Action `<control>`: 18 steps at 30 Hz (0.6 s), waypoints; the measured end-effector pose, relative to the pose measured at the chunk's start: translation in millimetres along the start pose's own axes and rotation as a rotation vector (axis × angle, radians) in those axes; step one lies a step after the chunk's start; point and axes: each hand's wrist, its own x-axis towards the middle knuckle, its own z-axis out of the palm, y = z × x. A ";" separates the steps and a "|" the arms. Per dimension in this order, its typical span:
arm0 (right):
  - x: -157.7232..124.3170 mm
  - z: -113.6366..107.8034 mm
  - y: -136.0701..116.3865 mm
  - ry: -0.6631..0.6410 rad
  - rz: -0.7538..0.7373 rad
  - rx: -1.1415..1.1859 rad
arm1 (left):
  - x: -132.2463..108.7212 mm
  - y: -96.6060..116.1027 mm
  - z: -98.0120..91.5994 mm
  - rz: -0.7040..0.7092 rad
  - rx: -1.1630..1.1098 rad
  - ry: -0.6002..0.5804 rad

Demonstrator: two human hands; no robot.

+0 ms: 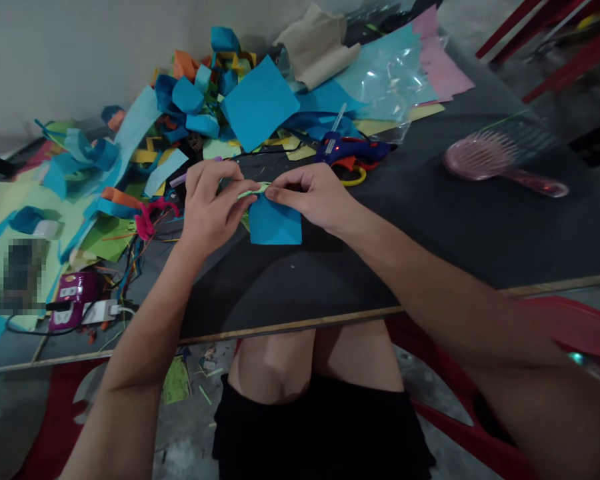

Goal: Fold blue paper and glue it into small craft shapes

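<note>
My left hand (pixel 213 200) and my right hand (pixel 317 193) meet over the dark table, fingertips almost touching. Between them a small pale green paper piece (pixel 261 189) is pinched, thumbs and forefingers closed on its two ends. Just below the fingertips is a blue paper square (pixel 276 223); whether it lies on the table or hangs from the fingers, I cannot tell. Part of a green paper (pixel 245 221) shows beside its left edge. Behind my right hand lie a dark blue glue gun (pixel 353 150) and scissors with a yellow and orange handle (pixel 355 177).
Folded blue and orange paper pieces (pixel 187 97) are heaped at the back, beside a large blue sheet (pixel 260 103) and a clear plastic bag (pixel 390 77). A pink hairbrush (pixel 480 160) lies to the right. On the left are a purple device (pixel 75 297) and cables.
</note>
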 end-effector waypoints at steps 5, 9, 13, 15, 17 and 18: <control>-1.2 1.9 0.9 -0.022 0.034 -0.004 | -4.6 0.6 6.8 0.057 0.013 0.008; 0.2 3.5 4.6 -0.021 0.078 0.039 | -7.6 2.8 4.5 0.089 0.016 0.004; 1.3 3.9 5.8 -0.030 0.116 0.101 | -7.5 4.7 2.3 0.140 0.053 -0.033; 1.2 4.0 5.9 -0.037 0.129 0.108 | -6.4 5.8 2.6 0.145 0.062 -0.064; 0.8 4.4 6.4 -0.041 0.134 0.104 | -5.2 7.2 3.7 0.152 0.062 -0.094; 0.6 4.7 6.9 -0.042 0.134 0.104 | -4.7 7.9 4.5 0.156 0.060 -0.105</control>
